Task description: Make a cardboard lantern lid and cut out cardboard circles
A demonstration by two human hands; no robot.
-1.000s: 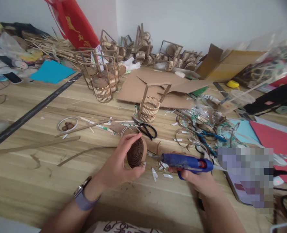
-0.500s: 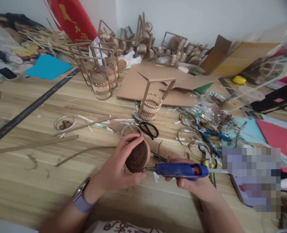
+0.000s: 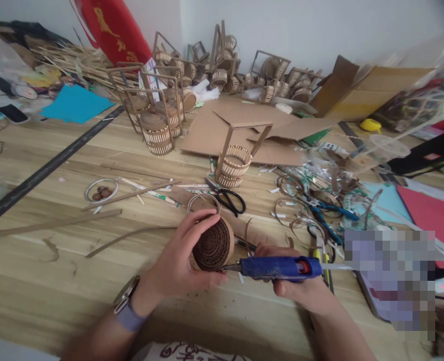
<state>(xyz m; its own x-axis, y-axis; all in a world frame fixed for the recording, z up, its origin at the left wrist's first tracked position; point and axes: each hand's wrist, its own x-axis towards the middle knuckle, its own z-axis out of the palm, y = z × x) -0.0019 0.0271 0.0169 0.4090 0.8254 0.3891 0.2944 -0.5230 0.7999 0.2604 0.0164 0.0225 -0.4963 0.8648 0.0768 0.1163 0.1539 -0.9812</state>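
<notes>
My left hand (image 3: 182, 258) grips a round coil of brown corrugated cardboard (image 3: 211, 244) by its sides, its spiral face turned toward me. In my right hand (image 3: 293, 281) is a blue glue gun (image 3: 280, 268) with a white glue stick (image 3: 340, 267) coming out of its back end. The nozzle meets the lower right edge of the coil. Just beyond the coil lie a pale ring (image 3: 204, 196) and black-handled scissors (image 3: 231, 199). Behind those stands a small slatted basket (image 3: 234, 165) with a tall handle.
More slatted baskets (image 3: 157, 131) stand at the back left, with others heaped along the wall. Flat cardboard (image 3: 207, 128) covers the table's rear middle. Pliers (image 3: 327, 220) and cardboard loops lie to the right. A ring with brown beads (image 3: 101, 191) lies left, near a long dark strip (image 3: 52, 163).
The coil has turned slightly in my left hand, and the glue gun has shifted a little down and left with its nozzle still at the coil's edge.
</notes>
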